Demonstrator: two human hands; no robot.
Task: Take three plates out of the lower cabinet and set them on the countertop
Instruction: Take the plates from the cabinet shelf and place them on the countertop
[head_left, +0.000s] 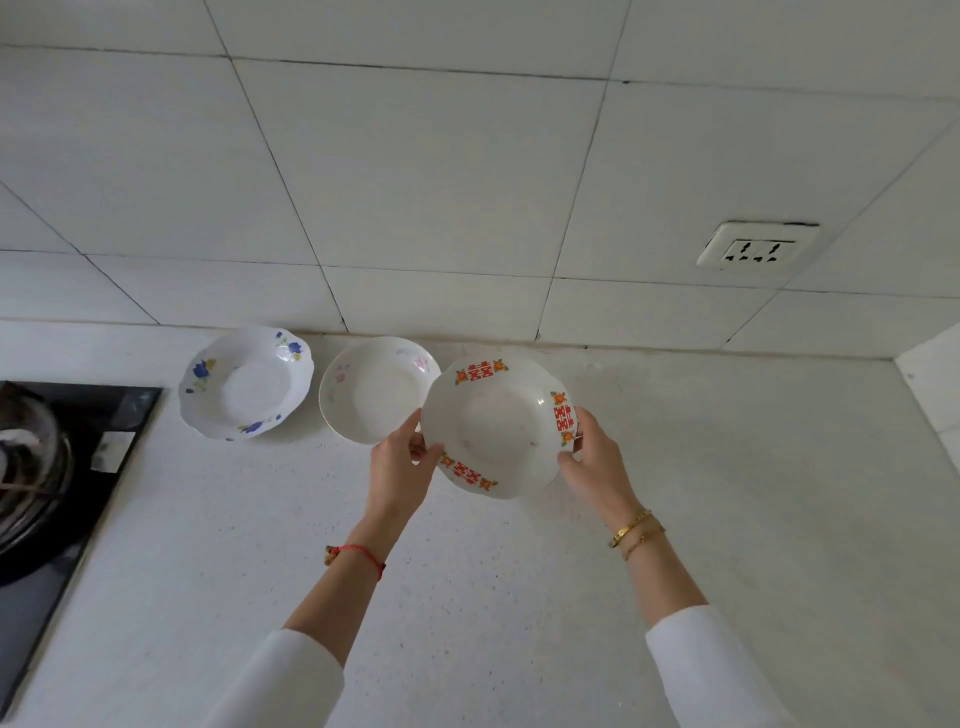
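A white plate with red and orange marks (496, 423) is held above the white countertop (701, 467), tilted slightly. My left hand (402, 460) grips its left rim and my right hand (592, 460) grips its right rim. It overlaps the right edge of a white plate with faint pink flowers (371, 389), which lies flat near the back wall. Further left lies a scalloped plate with blue flowers (247, 382). The lower cabinet is out of view.
A black gas hob (62, 467) with a burner fills the left edge. The tiled wall (415, 182) rises right behind the plates, with a power socket (756, 249) at the right. A white ledge (930, 384) juts in at far right.
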